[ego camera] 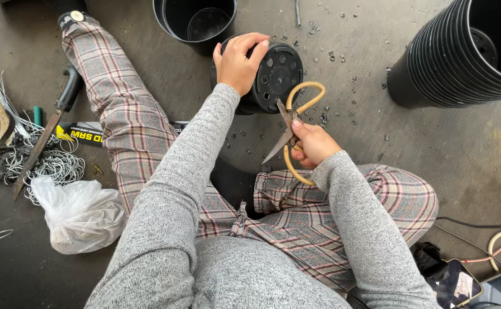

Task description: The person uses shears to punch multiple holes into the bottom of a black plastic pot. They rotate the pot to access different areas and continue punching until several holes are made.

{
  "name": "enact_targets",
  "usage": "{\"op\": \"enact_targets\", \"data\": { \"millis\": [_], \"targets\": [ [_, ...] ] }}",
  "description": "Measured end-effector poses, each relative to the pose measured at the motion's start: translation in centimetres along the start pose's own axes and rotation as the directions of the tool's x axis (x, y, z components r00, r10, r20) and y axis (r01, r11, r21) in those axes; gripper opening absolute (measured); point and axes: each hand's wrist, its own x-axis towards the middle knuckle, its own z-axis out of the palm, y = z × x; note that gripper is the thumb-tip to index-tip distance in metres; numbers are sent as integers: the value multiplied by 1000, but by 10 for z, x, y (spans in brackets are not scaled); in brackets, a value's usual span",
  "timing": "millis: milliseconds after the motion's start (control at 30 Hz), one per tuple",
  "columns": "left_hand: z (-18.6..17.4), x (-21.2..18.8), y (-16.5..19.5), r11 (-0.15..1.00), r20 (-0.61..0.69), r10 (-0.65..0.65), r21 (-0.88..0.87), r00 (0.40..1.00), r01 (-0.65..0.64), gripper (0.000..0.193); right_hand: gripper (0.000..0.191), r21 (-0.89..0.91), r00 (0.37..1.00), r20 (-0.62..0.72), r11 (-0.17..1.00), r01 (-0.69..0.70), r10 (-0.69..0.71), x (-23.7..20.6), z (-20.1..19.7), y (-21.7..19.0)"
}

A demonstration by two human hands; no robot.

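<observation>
A black plastic plant pot (276,77) lies on its side on the dark mat, its holed bottom facing me. My left hand (239,60) grips the pot's wall from above. My right hand (314,144) holds a pair of scissors (292,117) with large tan loop handles. The blades point down and to the left, and the upper handle loop lies against the pot's bottom. I sit on the floor with plaid trousers and grey sleeves in view.
A stack of black pots (462,54) lies at the upper right, and another open pot (196,20) stands at the top. A hand saw (47,129), a wire bundle (44,163) and a white plastic bag (81,214) lie at the left. A phone (456,283) and cables sit at the lower right. Small black bits dot the mat.
</observation>
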Motion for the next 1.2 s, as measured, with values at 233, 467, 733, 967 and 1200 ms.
{"op": "enact_targets", "data": {
  "millis": [233,467,733,967,1200],
  "targets": [
    [-14,-40,-19,1000,-174,-28,2,984,29,36,39,211,987,151,977,27,-60,25,-14,7],
    [-26,-94,-34,991,-253,114,96,961,-92,39,41,-814,783,-159,529,240,-601,18,-26,-14],
    [-34,-13,2,902,170,425,-5,889,-431,30,34,-967,760,-107,245,71,-642,-28,-21,-32],
    [-27,-12,15,962,344,263,-21,901,-273,27,35,-989,724,-118,148,-21,-680,-34,-24,-26],
    [-21,4,17,992,363,123,-51,924,-112,29,36,-981,723,-187,164,-103,-665,-50,-28,-24]
  ]
}}
